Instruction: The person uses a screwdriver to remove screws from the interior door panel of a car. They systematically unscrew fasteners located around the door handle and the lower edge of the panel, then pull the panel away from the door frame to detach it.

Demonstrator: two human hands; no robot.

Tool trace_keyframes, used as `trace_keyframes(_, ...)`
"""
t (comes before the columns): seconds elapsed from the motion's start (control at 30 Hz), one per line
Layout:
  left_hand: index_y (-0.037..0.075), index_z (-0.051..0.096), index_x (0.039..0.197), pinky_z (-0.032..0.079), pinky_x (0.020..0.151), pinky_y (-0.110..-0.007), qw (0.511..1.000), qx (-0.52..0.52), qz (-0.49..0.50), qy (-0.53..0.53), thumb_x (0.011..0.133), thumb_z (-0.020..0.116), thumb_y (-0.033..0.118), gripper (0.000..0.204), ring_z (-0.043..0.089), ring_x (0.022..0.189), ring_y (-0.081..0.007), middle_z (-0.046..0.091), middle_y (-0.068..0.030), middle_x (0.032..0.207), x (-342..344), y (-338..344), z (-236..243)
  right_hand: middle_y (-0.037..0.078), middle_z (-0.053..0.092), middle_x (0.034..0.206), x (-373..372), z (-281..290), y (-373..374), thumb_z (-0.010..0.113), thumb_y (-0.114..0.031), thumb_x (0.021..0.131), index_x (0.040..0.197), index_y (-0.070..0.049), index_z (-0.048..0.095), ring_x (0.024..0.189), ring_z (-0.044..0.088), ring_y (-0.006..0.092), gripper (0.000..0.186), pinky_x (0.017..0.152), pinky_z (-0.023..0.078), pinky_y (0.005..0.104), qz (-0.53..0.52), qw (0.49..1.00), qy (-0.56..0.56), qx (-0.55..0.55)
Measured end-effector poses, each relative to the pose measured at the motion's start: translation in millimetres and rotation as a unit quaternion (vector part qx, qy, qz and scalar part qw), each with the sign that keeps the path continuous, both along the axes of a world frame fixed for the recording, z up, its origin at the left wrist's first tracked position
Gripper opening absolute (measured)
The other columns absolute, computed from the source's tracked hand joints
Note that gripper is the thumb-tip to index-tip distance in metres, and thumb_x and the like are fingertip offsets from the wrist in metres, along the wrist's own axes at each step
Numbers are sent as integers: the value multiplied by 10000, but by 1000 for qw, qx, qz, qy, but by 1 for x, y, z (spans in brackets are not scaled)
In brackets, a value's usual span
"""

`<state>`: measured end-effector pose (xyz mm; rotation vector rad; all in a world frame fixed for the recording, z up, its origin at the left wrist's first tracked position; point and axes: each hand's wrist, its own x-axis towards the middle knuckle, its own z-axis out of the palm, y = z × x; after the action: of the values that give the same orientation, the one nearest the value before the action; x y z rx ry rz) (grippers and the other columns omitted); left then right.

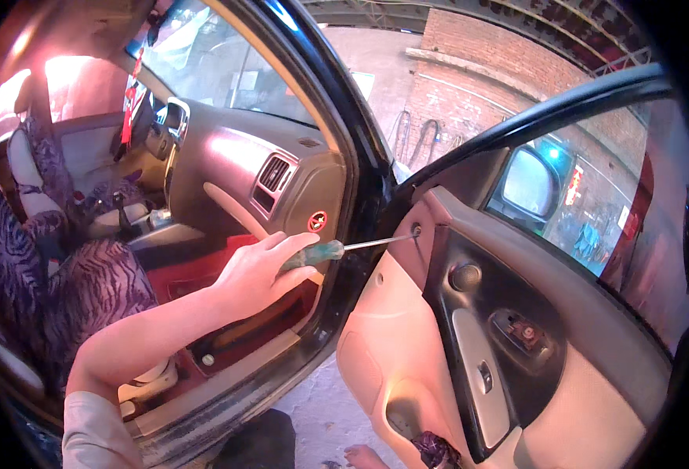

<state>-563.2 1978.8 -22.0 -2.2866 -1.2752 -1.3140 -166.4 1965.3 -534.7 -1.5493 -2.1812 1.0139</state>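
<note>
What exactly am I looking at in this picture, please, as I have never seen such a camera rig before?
There is no machine here: a person works with bare hands. The one picture comes from the left of two wide fisheye cameras worn on the head, so straight edges bend toward its rim. The left hand holds a screwdriver by its greenish handle, its tip at a round hole in the open car door's trim panel. Lower down, a crumpled dark thing sits by the door pocket. Behind are the dashboard and a striped seat. A patch of skin below may be the right hand; I cannot tell.
</note>
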Motion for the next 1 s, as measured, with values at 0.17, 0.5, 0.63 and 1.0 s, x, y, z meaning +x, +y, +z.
trace_keyframes(0.17, 62, 563, 1297, 522, 854, -418, 996, -8, -45, -79, 905, 709, 199, 439, 648, 979, -370, 653, -193, 1123, -5, 8, -12, 163, 681, 976, -11, 35, -12, 504, -139, 952, 1190, -29, 649, 902, 675, 280, 300, 775, 542, 377, 24, 997, 52, 54)
trace_keyframes(0.5, 113, 560, 1286, 536, 732, -401, 988, 62, -78, -115, 911, 705, 288, 439, 669, 832, -331, 649, -129, 946, -16, 30, -28, 50, 693, 883, -90, 309, -60, 500, -126, 989, 1291, -69, 602, 597, 584, 103, 324, 537, 510, 294, -137, 983, 117, -18)
trace_keyframes(0.63, 115, 566, 1280, 540, 702, -395, 984, 81, -88, -129, 909, 706, 283, 430, 670, 805, -324, 648, -127, 923, -15, 37, -30, 66, 705, 871, -118, 372, -76, 527, -123, 997, 1247, -67, 635, 581, 581, 86, 279, 511, 502, 266, -82, 978, 163, 97)
trace_keyframes(1.0, 119, 596, 1271, 554, 731, -399, 985, 71, -71, -143, 890, 723, 296, 439, 677, 839, -340, 659, -140, 966, -13, 42, -34, 150, 720, 1084, -174, 496, -120, 571, -74, 982, 1188, 65, 637, 716, 687, 178, 257, 606, 568, 285, 385, 844, 346, 140)
